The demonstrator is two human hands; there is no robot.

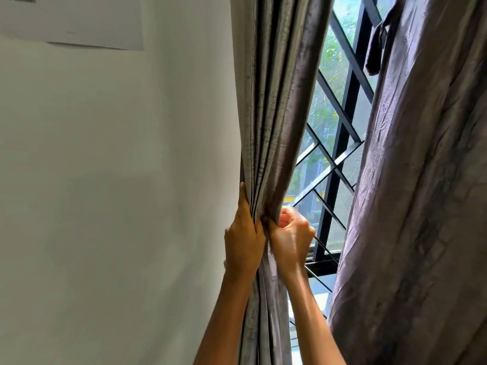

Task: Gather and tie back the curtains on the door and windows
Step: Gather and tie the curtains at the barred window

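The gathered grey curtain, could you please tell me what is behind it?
Past its right edge, a black window grille shows, with greenery outside. Directly behind the folds of the gathered grey curtain, everything is covered.

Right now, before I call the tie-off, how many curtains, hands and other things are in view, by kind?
Curtains: 2, the grey curtain both hands grip and the purple curtain.
Hands: 2, left hand and right hand.
Black window grille: 1.
White sheet of paper: 1.
Dark fabric strip: 1.
Total: 7.
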